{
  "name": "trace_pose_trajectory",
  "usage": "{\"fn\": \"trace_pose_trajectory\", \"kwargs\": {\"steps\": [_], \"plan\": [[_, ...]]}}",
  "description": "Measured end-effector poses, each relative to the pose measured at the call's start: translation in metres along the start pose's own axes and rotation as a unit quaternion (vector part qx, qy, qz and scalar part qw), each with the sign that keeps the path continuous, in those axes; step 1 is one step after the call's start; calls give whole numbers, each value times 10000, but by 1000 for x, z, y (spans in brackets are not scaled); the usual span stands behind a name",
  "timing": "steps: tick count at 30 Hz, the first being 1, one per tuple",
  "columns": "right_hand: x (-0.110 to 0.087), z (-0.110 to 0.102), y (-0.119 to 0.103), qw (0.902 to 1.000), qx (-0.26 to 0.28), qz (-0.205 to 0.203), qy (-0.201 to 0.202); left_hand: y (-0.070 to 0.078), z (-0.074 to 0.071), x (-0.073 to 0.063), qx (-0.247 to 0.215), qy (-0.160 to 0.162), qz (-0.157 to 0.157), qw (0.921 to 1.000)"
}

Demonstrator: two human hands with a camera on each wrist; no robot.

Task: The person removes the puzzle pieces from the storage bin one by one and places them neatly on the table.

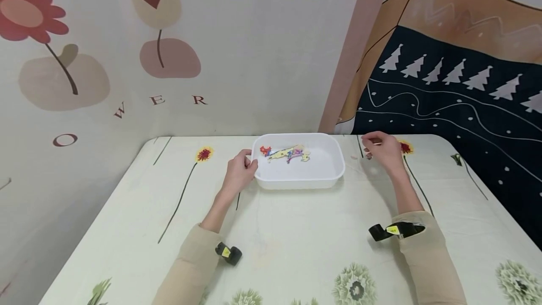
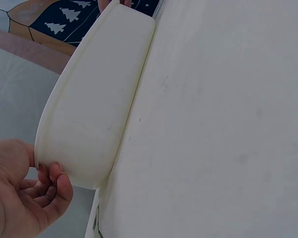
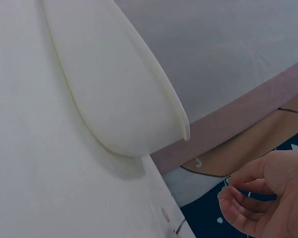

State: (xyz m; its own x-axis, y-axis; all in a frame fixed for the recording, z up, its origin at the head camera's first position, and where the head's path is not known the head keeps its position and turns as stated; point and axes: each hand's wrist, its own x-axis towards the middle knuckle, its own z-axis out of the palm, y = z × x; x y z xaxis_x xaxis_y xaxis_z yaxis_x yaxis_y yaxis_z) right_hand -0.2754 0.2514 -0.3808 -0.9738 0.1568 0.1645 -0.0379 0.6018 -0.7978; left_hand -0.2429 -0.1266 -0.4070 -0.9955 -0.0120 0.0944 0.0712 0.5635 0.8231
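A white plastic tub (image 1: 299,184) stands near the far edge of the table. Small flat colourful pieces (image 1: 288,153) lie in a loose cluster on its floor, too small to make out in kind; red, yellow and purple show. My left hand (image 1: 240,173) grips the tub's left end, thumb over the rim (image 2: 36,144) and the other fingers bent beneath it. Off to the right of the tub, apart from it, my right hand (image 1: 383,152) hovers above the far table edge. Its fingers (image 3: 233,208) hang loosely curled, and nothing shows between them.
A pale cloth (image 1: 296,239) printed with flowers covers the table. Behind it hangs a light curtain (image 1: 262,60) with flower prints and letters, and a dark tree-patterned cloth (image 1: 449,102) hangs at the right. Wrist cameras (image 1: 228,253) are strapped over both beige sleeves.
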Motion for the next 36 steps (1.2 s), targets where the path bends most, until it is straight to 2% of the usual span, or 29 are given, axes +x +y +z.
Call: {"fn": "trace_pose_trajectory", "kwargs": {"steps": [6,15,36], "plan": [[-4,4,-13,9996,41,-258,-136,1,-1,-1,4,4,-16,10000],[-11,16,-31,9978,129,-420,-503,2,-1,-2,3,-17,-38,10000],[-18,55,-45,9911,-35,-984,-894,1,-1,-3,-66,-13,-10,10000]]}}
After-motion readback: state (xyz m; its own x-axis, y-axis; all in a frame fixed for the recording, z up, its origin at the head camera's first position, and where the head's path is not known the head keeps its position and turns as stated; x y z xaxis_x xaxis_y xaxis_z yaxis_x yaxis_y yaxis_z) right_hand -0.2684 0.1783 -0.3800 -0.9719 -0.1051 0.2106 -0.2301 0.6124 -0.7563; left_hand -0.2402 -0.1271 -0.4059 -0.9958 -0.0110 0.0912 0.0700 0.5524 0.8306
